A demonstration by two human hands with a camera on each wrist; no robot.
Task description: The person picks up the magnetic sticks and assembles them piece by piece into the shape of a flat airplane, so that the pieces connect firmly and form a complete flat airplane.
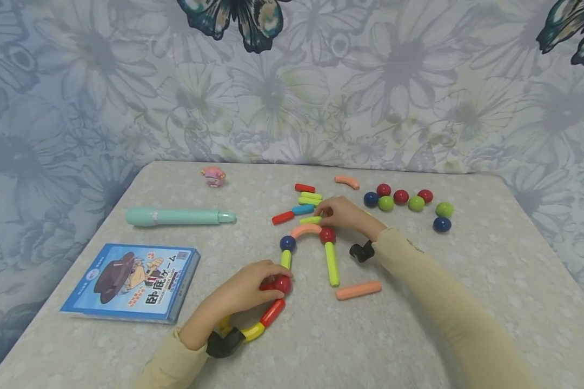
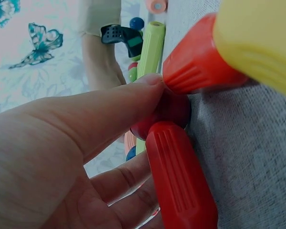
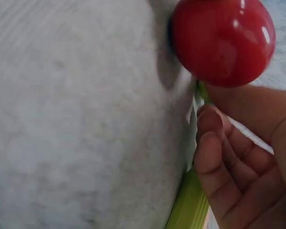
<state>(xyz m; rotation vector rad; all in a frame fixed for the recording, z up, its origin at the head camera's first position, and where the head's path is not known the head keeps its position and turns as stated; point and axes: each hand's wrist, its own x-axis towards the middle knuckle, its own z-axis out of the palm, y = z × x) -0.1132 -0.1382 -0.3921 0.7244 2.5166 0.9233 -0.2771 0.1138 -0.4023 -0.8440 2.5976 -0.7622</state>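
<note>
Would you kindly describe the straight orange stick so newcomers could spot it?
On the table, find the green stick running toward the camera from a red ball. Right of its near end lies the orange stick, straight, unlike both curved orange pieces.

On the table (image 1: 409, 346), we see a box (image 1: 131, 283) at the left, a pen (image 1: 182, 217) behind it and a small toy (image 1: 213, 176) farther back. Joined rods (image 1: 332, 265) lie right of the box, in the middle; loose balls (image 1: 401, 197) lie behind them, to the right.
</note>
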